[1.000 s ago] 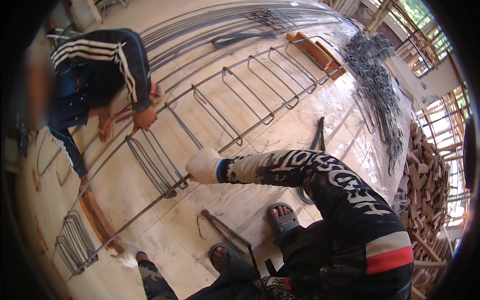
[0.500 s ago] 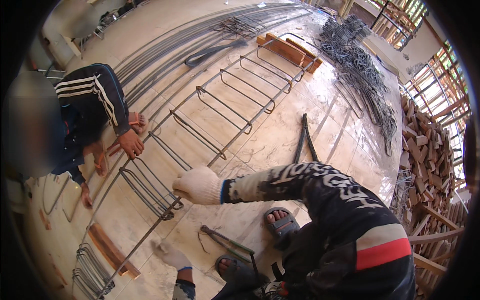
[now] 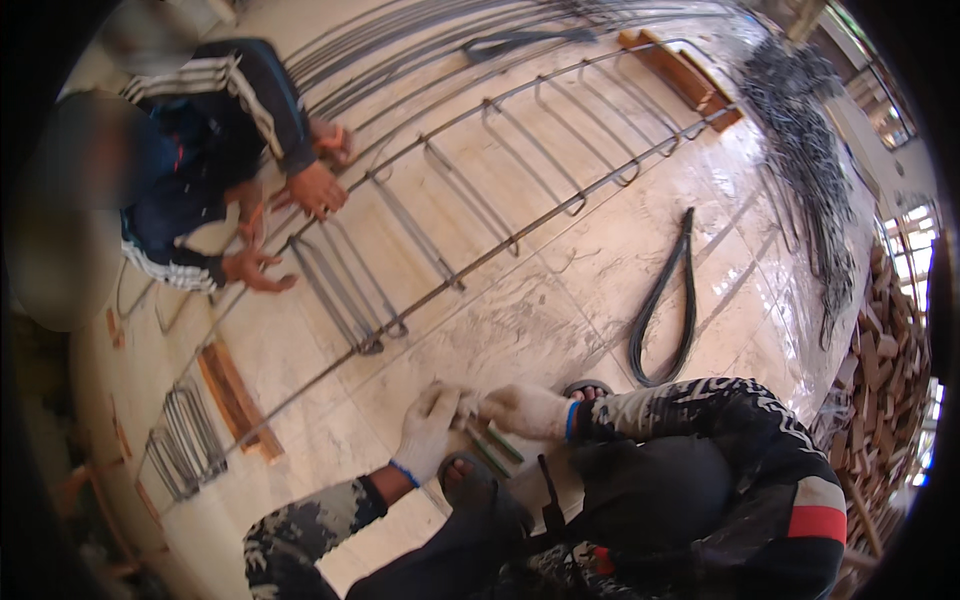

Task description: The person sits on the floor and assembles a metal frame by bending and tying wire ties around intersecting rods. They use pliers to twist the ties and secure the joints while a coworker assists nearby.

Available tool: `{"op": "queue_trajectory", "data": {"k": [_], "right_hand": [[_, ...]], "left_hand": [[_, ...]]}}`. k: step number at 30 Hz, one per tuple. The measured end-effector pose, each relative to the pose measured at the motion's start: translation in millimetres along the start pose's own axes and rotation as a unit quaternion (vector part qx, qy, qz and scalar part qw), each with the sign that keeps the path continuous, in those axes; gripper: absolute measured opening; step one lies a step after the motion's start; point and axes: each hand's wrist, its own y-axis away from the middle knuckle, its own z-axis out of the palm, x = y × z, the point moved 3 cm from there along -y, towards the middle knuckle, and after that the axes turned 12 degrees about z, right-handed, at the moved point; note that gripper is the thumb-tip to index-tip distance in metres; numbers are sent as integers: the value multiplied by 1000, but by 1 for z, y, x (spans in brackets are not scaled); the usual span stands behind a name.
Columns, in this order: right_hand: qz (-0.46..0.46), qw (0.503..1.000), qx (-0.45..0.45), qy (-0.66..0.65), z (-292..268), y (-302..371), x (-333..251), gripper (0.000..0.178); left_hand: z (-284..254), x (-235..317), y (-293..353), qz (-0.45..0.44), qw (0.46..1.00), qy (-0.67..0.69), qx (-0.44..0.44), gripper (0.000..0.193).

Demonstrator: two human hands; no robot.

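Note:
My left hand (image 3: 428, 432) and my right hand (image 3: 528, 411), both in pale knit gloves, meet low in front of my knees. The fingers of each are closed, tip to tip; anything between them is too small and blurred to name. Just below my hands are the green handles of a pincer-like tool (image 3: 496, 452); its head is hidden behind the gloves. Beyond lies a long rebar cage (image 3: 470, 268) with bent stirrups across it. Several stirrups (image 3: 335, 290) are bunched together on its bars near the other person's hands.
A co-worker's hand (image 3: 316, 191) is at the cage's far bar, the other hand (image 3: 258, 271) lower. Wooden blocks (image 3: 238, 400) (image 3: 680, 80) lie under the cage ends. A loop of dark tie wire (image 3: 640, 325), piled stirrups (image 3: 800, 120) and wood scraps (image 3: 880, 350) lie to the right.
My right hand has left the cage and come down to my left hand, which has moved up and right. The co-worker's lower hand has lifted with its fingers spread. The whole view has shifted.

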Motion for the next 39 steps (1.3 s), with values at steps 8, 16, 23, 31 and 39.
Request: {"op": "queue_trajectory", "data": {"k": [8, 16, 23, 31, 39], "right_hand": [[-73, 989, 119, -57, -10, 4, 12, 32], [-59, 968, 126, -209, -11, 3, 4, 29], [-93, 964, 96, -230, -4, 9, -19, 28], [-169, 950, 262, 1, 1, 14, -32, 22], [-138, 967, 211, -43, 7, 0, -15, 24]], "left_hand": [[8, -2, -37, 8, 991, 24, 132, 69], [-11, 12, -52, 86, 958, 267, 54, 77], [29, 42, -28, 202, 974, 94, 28, 56], [32, 39, -41, 218, 940, 247, 91, 44], [32, 30, -45, 134, 949, 248, 143, 52]]}}
